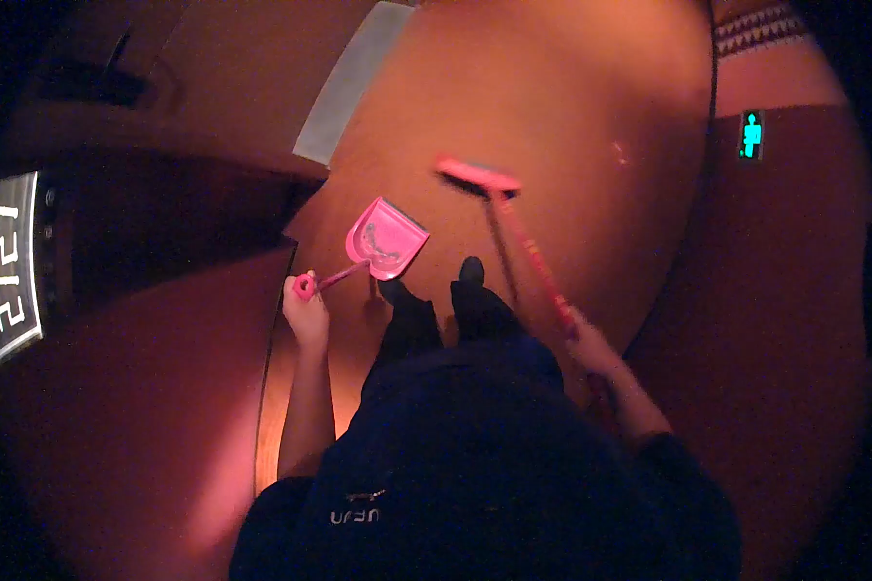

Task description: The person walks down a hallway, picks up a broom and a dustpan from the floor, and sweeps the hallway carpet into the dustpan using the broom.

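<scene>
Broom (532, 249) and dustpan (394, 232) are over orange-lit floor (562, 87) between dim walls (765, 281).

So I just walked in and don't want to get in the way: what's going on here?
A person is standing on the floor with a tool in each hand. The left hand grips the handle of a pink dustpan, which has some greyish debris in it. The right hand holds a long-handled broom. Its head is out in front, slightly blurred and apart from the dustpan.
</scene>
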`<state>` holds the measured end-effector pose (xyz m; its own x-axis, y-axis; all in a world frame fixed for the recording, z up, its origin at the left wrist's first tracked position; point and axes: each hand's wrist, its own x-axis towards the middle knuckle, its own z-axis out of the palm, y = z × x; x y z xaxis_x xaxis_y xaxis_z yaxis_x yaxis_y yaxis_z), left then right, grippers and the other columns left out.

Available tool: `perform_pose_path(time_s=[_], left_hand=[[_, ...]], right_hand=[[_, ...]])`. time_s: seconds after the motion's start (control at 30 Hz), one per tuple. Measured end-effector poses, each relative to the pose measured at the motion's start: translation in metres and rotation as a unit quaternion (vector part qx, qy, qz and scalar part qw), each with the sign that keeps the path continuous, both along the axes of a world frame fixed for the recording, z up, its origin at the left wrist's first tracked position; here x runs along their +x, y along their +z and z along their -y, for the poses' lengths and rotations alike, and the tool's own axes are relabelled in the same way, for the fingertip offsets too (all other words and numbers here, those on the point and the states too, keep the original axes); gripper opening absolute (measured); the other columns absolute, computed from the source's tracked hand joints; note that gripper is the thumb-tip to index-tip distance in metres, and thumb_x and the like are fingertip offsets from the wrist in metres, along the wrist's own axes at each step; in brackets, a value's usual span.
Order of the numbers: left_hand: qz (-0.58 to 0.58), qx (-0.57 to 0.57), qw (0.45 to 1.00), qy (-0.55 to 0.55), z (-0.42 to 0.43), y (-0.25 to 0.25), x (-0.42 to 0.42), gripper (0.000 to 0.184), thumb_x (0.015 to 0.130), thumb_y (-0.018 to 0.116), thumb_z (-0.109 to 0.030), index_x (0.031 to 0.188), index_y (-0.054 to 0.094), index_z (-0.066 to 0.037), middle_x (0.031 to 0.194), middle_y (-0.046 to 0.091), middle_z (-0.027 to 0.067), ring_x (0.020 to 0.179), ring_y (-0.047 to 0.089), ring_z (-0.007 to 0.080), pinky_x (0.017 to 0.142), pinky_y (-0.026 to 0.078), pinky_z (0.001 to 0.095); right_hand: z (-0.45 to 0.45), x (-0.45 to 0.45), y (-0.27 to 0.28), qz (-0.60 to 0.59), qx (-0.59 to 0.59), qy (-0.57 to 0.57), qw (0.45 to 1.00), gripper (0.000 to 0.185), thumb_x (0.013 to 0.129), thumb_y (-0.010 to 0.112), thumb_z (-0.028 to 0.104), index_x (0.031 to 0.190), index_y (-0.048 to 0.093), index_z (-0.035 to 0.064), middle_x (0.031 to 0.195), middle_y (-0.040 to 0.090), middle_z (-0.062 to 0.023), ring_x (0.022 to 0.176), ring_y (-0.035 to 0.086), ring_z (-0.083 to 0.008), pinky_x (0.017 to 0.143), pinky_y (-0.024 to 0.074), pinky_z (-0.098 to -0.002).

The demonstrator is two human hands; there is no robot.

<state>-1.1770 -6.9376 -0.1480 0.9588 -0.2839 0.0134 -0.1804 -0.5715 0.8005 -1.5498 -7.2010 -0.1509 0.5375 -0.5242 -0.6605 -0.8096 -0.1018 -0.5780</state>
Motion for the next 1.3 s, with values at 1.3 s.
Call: perform_pose_path(time_s=[1.3], left_hand=[[-0.037, 0.078, 0.863, -0.497, 0.122, -0.094, 0.188, 0.007, 0.072, 0.053, -0.001, 0.072, 0.046, 0.001, 0.069, 0.054, 0.0173, 0.061, 0.053, 0.0249, 0.056, 0.041, 0.0298]], right_hand=[[-0.296, 0.226, -0.059, 0.105, 0.193, -0.273, 0.937, 0.068, 0.067, 0.052, 0.001, 0.128, 0.021, 0.0016, 0.124, 0.035, -0.0127, 0.114, 0.034, -0.0195, 0.093, 0.0264, -0.0282]])
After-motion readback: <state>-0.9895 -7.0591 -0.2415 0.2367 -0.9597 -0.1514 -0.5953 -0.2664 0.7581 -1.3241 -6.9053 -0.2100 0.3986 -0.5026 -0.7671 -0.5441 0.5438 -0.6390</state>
